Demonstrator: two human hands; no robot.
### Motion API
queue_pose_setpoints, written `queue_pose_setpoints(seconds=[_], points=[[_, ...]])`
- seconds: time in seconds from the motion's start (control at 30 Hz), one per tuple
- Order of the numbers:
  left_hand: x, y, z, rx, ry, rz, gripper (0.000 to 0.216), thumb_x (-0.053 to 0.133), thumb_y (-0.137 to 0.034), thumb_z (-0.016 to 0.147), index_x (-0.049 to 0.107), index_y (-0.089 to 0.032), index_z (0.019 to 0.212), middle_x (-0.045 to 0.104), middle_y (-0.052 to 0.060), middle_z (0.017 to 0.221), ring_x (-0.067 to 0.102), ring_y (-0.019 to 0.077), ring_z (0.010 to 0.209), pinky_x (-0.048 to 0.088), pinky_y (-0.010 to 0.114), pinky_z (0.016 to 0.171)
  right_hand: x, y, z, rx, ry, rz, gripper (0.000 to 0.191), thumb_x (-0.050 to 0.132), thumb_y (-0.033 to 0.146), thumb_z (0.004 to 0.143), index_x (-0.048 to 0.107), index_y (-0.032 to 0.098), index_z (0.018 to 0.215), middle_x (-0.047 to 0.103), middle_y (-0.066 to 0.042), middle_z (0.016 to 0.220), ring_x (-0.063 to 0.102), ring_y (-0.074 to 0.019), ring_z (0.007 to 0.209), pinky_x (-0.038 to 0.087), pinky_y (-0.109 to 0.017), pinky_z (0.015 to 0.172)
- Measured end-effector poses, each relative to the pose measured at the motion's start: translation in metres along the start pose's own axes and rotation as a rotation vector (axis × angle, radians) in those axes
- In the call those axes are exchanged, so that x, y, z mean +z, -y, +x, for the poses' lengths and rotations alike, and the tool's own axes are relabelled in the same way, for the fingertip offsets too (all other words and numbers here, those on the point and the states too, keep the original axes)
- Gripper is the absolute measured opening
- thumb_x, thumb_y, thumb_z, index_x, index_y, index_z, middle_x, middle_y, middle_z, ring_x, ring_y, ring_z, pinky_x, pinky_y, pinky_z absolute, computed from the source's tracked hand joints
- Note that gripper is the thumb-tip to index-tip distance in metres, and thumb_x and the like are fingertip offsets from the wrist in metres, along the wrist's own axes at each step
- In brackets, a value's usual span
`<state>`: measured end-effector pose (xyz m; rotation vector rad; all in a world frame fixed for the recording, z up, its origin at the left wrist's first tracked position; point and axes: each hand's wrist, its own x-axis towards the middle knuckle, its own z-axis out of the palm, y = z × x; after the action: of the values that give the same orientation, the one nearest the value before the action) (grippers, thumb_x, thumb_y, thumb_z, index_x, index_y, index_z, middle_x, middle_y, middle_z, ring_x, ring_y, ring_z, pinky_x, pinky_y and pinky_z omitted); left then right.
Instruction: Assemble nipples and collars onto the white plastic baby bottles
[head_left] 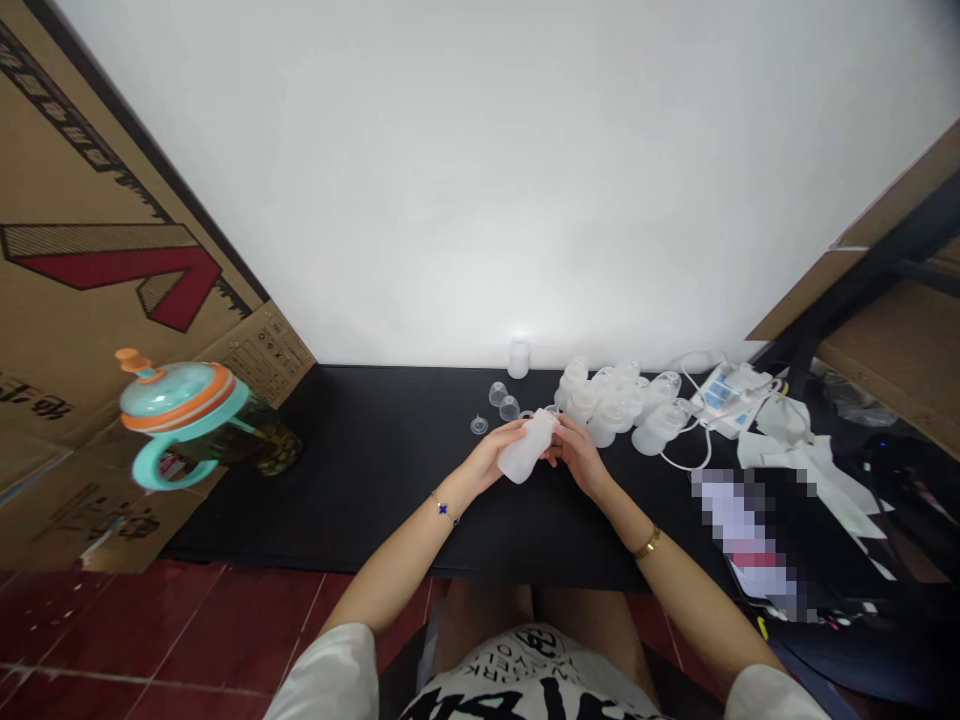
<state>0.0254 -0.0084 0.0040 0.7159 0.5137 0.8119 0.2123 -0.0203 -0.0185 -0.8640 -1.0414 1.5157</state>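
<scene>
Head view, looking down over my two hands at the black table (pixel 360 480). My left hand (pixel 491 458) is wrapped around the body of a white plastic bottle (pixel 527 447), which lies tilted above the table's middle, neck pointing up and to the right. My right hand (pixel 579 455) is closed at the bottle's neck end; I cannot tell whether its fingers pinch a cap or the neck itself.

Just behind the right hand stands a cluster of similar bottles (pixel 619 405), packed close together. Behind the left hand lie a few clear dome caps (pixel 504 402), apart from each other. A small white jar (pixel 519 358) stands alone against the wall. Right of the cluster sits a white device with cables (pixel 731 400), and beside it crumpled white sheets (pixel 795 455). Well to the left, a teal mug with an orange lid (pixel 191 425) stands at the table's edge, against a cardboard box (pixel 82 250). Nothing lies between my hands and me.
</scene>
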Motion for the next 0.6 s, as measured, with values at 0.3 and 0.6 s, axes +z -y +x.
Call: queue_pose_setpoints(seconds=[0.3, 0.6], points=[[-0.0017, 0.0014, 0.0006, 0.005, 0.012, 0.039, 0.041, 0.078, -0.029, 0.079, 0.07, -0.009, 0.114, 0.074, 0.015, 0.102, 0.071, 0.0242, 0.084, 0.049, 0.035, 0.086, 0.0002, 0.0006, -0.0004, 0.006, -0.015, 0.0, 0.038, 0.072, 0.046, 0.083, 0.066, 0.019, 0.109, 0.066, -0.002, 0.073, 0.063, -0.0171, 0.061, 0.042, -0.024, 0.046], [-0.0007, 0.0012, -0.0003, 0.006, -0.042, 0.083, 0.046, 0.084, -0.03, 0.073, 0.072, -0.01, 0.113, 0.075, 0.013, 0.099, 0.069, 0.0223, 0.083, 0.047, 0.031, 0.08, -0.0001, -0.0009, -0.0002, -0.01, -0.042, 0.003, 0.036, 0.075, 0.045, 0.081, 0.066, 0.02, 0.105, 0.063, 0.0, 0.071, 0.059, -0.0142, 0.057, 0.043, -0.023, 0.046]])
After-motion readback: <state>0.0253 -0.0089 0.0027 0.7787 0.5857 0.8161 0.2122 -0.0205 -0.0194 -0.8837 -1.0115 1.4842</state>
